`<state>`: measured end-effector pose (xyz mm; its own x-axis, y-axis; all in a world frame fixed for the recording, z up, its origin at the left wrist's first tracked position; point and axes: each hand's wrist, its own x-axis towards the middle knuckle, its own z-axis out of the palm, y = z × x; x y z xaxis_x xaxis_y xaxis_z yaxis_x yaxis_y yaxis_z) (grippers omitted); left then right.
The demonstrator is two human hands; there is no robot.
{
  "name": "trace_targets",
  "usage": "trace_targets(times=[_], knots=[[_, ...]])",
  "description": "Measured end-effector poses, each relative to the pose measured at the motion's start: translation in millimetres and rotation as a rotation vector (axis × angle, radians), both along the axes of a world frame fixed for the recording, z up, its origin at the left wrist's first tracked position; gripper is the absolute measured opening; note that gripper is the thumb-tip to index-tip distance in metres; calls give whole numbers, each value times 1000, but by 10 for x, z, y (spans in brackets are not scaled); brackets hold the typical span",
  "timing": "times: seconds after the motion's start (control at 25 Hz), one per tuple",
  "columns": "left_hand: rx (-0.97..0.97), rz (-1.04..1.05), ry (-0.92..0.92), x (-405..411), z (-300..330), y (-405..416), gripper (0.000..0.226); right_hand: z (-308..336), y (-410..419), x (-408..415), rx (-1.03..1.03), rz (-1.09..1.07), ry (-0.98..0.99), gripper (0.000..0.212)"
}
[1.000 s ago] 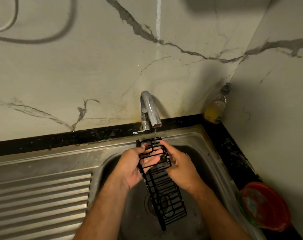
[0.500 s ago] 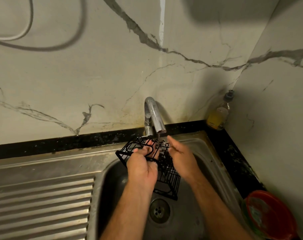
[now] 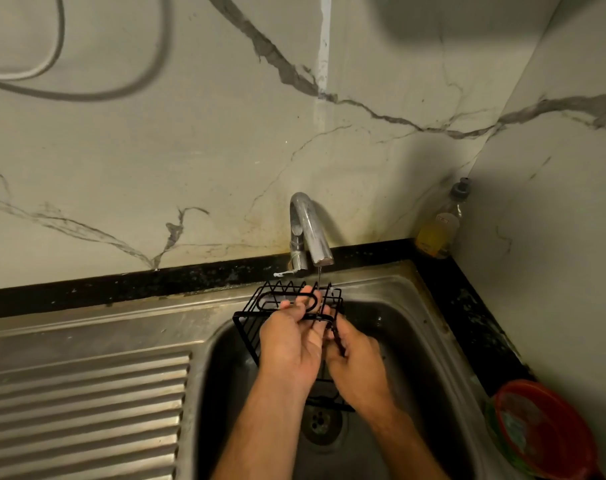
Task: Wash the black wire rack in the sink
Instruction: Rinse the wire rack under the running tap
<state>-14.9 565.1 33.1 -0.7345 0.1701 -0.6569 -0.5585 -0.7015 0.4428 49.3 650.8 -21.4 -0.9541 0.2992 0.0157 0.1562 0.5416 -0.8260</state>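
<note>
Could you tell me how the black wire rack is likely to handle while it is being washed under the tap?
The rack is probably stiff and light: thin open wires keep their box shape, held over the sink by the left hand and right hand. Water from the tap likely makes it slippery.

Black wire rack, grey-veined white marble wall, red bowl, yellow-filled bottle

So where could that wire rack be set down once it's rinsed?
The ribbed drainboard left of the sink lies bare, bordered by the black ledge behind. The right corner is crowded: a bottle at the back, a red bowl in front. Both hands and the rack fill the basin under the tap.
</note>
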Motion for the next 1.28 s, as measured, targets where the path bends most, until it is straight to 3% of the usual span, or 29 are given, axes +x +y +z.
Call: trace_targets(times=[0.16,0.4,0.48,0.68,1.28], knots=[[-60,29,-24,119,-19,-163,21,11,-100,40,2,68,26,53],[-14,-12,-22,233,15,-194,20,6,-69,84,-77,22,67,35],[-1,18,-26,228,20,-205,23,57,-65,64,-81,25,71,43],[-15,82,12,254,44,-238,28,119,116,11,-184,-43,47,92],[-9,74,13,315,70,-319,23,168,16,95,-309,33,-5,92]])
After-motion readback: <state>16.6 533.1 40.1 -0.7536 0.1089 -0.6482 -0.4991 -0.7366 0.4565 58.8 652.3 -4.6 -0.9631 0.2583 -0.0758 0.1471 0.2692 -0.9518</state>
